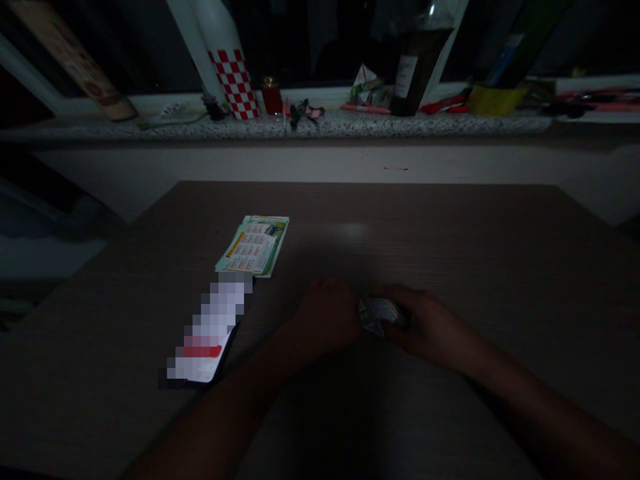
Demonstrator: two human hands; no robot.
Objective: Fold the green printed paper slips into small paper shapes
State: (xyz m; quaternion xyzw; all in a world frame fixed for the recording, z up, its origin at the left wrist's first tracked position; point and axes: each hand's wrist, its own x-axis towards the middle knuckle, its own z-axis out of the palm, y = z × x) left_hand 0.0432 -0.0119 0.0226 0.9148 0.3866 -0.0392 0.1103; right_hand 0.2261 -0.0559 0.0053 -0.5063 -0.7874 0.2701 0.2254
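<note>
Both my hands rest close together on a dark wooden table (450,233). Between them is a small folded printed paper (379,313). My left hand (327,317) is curled with its fingers against the paper's left edge. My right hand (425,323) wraps its fingers over the paper's right side. A small printed calendar card (254,245) lies flat to the upper left of my hands. Below that card lies a long white leaflet with a red stripe (213,330), partly blurred out.
A speckled windowsill (320,125) runs behind the table. On it stand a red-and-white checked tube (234,83), a small red jar (272,97), a dark bottle (415,67), a yellow item (495,100) and scattered small clutter. The scene is dim.
</note>
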